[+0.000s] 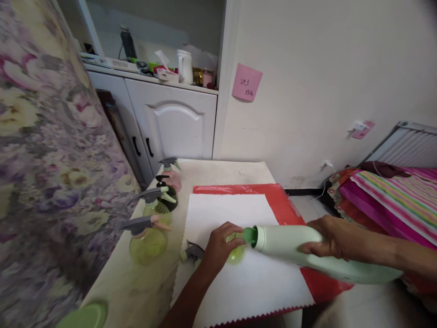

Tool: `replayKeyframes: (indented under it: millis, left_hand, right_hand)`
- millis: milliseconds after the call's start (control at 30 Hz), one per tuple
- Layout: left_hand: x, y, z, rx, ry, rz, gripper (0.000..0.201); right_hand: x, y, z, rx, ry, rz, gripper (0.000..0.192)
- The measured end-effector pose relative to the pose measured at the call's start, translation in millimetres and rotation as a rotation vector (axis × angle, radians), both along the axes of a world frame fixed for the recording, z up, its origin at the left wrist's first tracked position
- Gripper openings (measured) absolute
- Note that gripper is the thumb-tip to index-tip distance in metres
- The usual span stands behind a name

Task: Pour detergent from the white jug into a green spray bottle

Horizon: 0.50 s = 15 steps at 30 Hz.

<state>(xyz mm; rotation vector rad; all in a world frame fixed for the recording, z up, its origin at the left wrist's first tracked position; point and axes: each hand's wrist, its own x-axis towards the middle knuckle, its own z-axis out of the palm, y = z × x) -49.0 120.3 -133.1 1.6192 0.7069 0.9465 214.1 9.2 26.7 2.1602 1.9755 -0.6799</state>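
Observation:
My right hand (329, 239) is wrapped round a large pale green jug (285, 241), tilted nearly level with its mouth to the left. The jug's darker green spout (250, 235) meets the neck of a small yellow-green bottle (235, 255). Fingers of my left hand (223, 241) close round that bottle's neck; it stands on a white sheet with a zigzag edge (266, 282). Whether liquid is flowing I cannot tell. Left of my left hand, a loose grey spray head (194, 253) lies on the sheet.
Along the table's (235, 171) left side stand a yellow spray bottle (147, 248), another yellow one (155, 207), a dark pump bottle (169, 196) and a pink spray bottle (172, 177). A green lid (85, 316) sits front left. Red plastic (292, 209) lies under the sheet.

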Motion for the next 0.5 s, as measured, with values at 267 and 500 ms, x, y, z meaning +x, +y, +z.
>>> replayKeyframes:
  millis: [267,500]
  left_hand:
    - [-1.2,-0.9,1.2,-0.008,-0.003,0.003,0.013]
    - [-1.1,0.6,-1.1,0.008,0.014,-0.004,0.015]
  right_hand:
    - [1.5,0.4,-3.4,0.009,0.008,0.008,0.061]
    - [0.1,0.5,-0.7,0.008,-0.013,0.005,0.062]
